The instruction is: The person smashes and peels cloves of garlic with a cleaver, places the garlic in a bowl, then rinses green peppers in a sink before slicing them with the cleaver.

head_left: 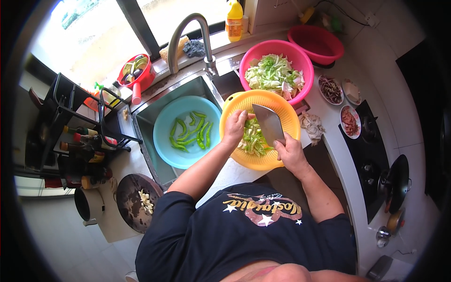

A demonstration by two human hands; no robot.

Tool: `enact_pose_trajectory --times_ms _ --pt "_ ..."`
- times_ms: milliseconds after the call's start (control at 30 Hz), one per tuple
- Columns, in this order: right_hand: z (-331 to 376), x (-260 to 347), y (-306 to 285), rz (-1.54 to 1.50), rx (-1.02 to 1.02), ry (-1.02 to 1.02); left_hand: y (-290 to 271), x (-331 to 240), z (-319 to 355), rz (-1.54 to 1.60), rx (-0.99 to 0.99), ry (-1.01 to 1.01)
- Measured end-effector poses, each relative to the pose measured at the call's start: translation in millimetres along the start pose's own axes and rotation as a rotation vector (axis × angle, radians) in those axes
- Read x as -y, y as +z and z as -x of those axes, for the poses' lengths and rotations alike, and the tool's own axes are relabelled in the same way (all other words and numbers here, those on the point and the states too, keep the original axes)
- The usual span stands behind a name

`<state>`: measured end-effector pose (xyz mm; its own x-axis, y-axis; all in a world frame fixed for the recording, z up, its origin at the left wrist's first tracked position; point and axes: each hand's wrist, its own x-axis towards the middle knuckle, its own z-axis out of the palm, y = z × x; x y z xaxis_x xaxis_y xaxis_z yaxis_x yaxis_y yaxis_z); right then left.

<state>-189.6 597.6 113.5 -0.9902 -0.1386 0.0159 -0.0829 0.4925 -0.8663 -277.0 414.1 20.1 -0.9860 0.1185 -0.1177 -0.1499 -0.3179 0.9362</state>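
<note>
My right hand (292, 152) grips a cleaver (269, 125) by its handle, the broad blade tilted over a yellow colander (229, 104). In the colander lies a heap of cut pale-green vegetable pieces (252, 141). My left hand (236, 126) is at the colander's left side, fingers closed and pointing toward the blade; what they hold, if anything, is too small to make out. To the left, a light-blue basin (162, 129) with several long green peppers (201, 131) sits in the sink (144, 123).
A pink basket (307, 70) of shredded cabbage stands behind the colander, beside a red basin (315, 44). Small dishes of sliced meat (349, 121) and other food line the right counter near the stove (371, 164). Garlic (146, 202) lies on a round chopping board (129, 207). The faucet (191, 19) arches over the sink.
</note>
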Motion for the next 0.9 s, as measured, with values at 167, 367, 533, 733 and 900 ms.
enact_pose_trajectory --times_ms 167,367,533,733,900 --pt "-1 -3 3 0.023 -0.018 -0.028 8 -35 12 0.416 0.147 -0.374" --pt "3 -4 14 0.045 0.01 -0.029 22 -47 25 0.364 0.079 -0.409" --pt "5 -1 28 -0.003 -0.019 0.044 26 -37 22 0.465 0.061 -0.381" --pt "-5 21 17 -0.211 0.061 0.232 39 -33 29 0.313 0.161 -0.099" --pt "-14 23 30 -0.237 0.131 0.332 44 -15 25 -0.137 0.047 0.067"
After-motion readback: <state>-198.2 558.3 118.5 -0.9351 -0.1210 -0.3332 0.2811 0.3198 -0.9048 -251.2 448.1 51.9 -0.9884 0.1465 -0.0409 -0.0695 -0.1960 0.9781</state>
